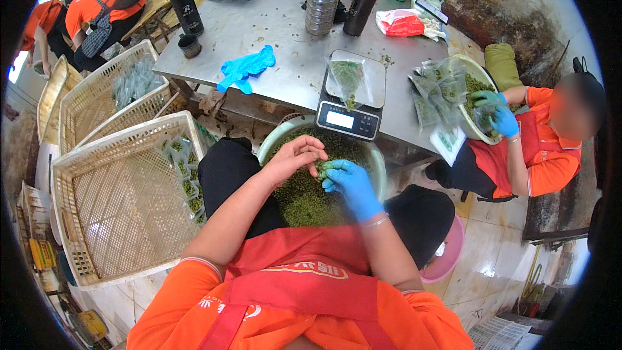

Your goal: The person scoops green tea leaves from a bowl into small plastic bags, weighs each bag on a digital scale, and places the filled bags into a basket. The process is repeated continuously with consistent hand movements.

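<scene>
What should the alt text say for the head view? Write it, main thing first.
A person's bare left hand and blue-gloved right hand meet over a basin of green beans on their lap, below a digital scale bearing a clear pouch on a steel table. White plastic crates stand at left.

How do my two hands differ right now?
The right hand wears a blue glove; the left hand is bare. The right hand's fingers pinch a small green bunch, while the left hand's fingers curl loosely beside it. Both hover together over the basin of green bits in the lap.
</scene>
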A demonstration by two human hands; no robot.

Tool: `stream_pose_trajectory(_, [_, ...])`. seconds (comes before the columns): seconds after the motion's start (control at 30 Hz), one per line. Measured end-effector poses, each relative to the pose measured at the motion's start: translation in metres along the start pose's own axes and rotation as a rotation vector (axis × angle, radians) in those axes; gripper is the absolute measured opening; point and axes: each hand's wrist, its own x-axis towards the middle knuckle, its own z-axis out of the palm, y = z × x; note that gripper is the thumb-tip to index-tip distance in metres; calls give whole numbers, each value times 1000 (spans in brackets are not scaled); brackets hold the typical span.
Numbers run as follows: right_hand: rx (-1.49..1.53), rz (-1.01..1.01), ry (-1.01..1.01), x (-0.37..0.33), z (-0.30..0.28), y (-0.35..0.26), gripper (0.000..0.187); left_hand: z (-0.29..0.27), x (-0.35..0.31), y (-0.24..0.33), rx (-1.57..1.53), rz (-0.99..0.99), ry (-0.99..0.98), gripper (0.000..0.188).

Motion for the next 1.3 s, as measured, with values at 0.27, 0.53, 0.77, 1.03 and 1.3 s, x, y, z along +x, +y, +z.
stream_pose_trajectory(0.27, [-24,36,-33,3,1,3,21,7,-2,3,-62,-22,-93,39])
stream_pose_trajectory(0.53, [238,-51,101,-3,-6,-12,15,-14,8,-15,-35,-90,203,35])
stream_pose_trajectory(0.77, [361,-400,310,28,6,-50,20,-13,7,-16,62,-49,228,32])
stream_pose_trajectory(1.03, [-1348,-842,633,90,6,-46,46,-9,8,-13,81,-63,240,30])
stream_pose_trajectory(1.3, [-1271,-328,250,-5,-11,21,28,-7,9,-21,89,-30,220,22])
